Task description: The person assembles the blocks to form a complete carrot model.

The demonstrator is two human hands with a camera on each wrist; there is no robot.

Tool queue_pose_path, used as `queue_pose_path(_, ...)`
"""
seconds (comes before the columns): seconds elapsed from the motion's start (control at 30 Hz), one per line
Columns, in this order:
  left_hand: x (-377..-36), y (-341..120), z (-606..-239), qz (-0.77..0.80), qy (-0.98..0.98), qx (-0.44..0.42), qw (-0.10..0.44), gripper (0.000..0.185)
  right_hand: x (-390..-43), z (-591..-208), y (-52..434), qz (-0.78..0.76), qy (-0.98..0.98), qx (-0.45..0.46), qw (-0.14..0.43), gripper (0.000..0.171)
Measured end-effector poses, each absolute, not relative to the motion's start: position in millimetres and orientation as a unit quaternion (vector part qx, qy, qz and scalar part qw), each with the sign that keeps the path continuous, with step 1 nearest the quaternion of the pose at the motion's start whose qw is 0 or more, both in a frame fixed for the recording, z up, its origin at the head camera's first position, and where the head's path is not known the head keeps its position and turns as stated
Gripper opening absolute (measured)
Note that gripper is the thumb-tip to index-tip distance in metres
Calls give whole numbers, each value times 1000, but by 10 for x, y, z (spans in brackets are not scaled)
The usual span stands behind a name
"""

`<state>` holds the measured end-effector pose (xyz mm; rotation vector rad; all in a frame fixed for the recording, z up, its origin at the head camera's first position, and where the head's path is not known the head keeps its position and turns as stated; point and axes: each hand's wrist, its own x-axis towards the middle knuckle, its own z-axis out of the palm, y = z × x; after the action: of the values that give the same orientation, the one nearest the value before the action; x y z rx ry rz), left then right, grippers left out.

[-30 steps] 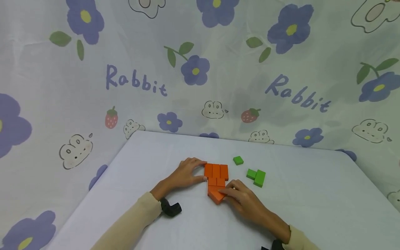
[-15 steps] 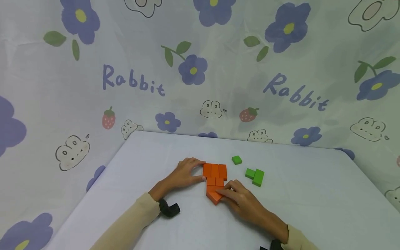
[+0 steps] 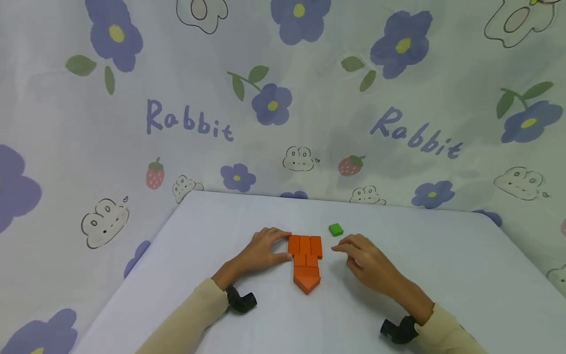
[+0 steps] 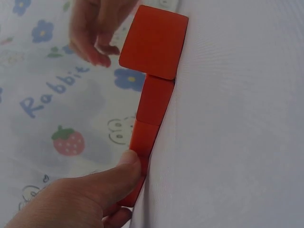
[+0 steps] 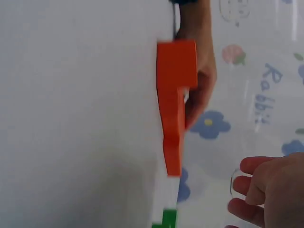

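Orange wooden blocks lie joined in the middle of the table: three upright blocks [image 3: 305,245] at the far end, two smaller blocks [image 3: 306,260] below them, and a pointed block [image 3: 307,281] at the near end. My left hand [image 3: 261,253] holds the leftmost upright block [image 3: 294,244], index finger at its far end and thumb at its near corner; the left wrist view shows the thumb [image 4: 126,166] against the orange side. Right of the blocks, my right hand [image 3: 371,263] is held over the table with nothing in its loosely bent fingers.
A small green block [image 3: 336,229] lies beyond the right hand. More green [image 5: 169,217] shows at the bottom of the right wrist view, hidden by the hand in the head view. Patterned cloth [image 3: 265,142] hangs behind the white table [image 3: 212,211].
My right hand has let go of the pointed block and moved right and away from me, over the pair of green blocks. The pointed block now sits straight. My left hand stays put.
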<state>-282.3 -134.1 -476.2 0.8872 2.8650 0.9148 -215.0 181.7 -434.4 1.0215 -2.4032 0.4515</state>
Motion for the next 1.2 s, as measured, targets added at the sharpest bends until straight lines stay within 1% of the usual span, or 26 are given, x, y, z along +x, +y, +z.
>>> queue_pose_path(0.03, -2809, -1350, -4771, 293, 914, 279, 5, 63, -2210, -4318, 1903, 163, -883, 373, 235, 43)
queue_pose_path(0.1, -2786, -1367, -4786, 294, 915, 274, 5, 63, -2329, -4283, 2088, 168, -893, 372, 191, 39)
queue_pose_path(0.2, -2771, -1387, -4795, 301, 913, 274, -1, 63, -2491, -4293, 2378, 200, -907, 362, 78, 36)
queue_pose_path(0.27, -2771, -1392, -4801, 303, 911, 279, -6, 62, -2565, -4321, 2553, 232, -906, 353, 2, 38)
queue_pose_path(0.3, -2772, -1391, -4801, 307, 909, 282, -6, 62, -2597, -4338, 2630, 245, -904, 351, -26, 39)
queue_pose_path(0.37, -2770, -1389, -4808, 308, 908, 284, -2, 63, -2635, -4363, 2749, 260, -899, 345, -70, 43)
queue_pose_path(0.5, -2762, -1388, -4836, 303, 910, 283, 7, 62, -2678, -4395, 2839, 262, -895, 344, -108, 47)
queue_pose_path(0.6, -2765, -1385, -4862, 300, 910, 286, 2, 62, -2696, -4412, 2832, 250, -900, 338, -111, 47)
queue_pose_path(0.67, -2764, -1380, -4871, 301, 909, 288, -1, 61, -2703, -4429, 2826, 242, -907, 331, -99, 46)
queue_pose_path(0.83, -2757, -1352, -4863, 306, 906, 292, 0, 62, -2701, -4449, 2853, 236, -906, 350, -46, 39)
queue_pose_path(0.9, -2760, -1337, -4855, 305, 906, 295, 1, 62, -2681, -4427, 2881, 239, -902, 358, -41, 36)
queue_pose_path(1.07, -2775, -1316, -4831, 284, 911, 298, 1, 64, -2606, -4269, 2912, 251, -902, 348, -38, 34)
queue_pose_path(1.2, -2786, -1330, -4785, 286, 912, 293, -7, 62, -2621, -4076, 2771, 262, -902, 342, 10, 35)
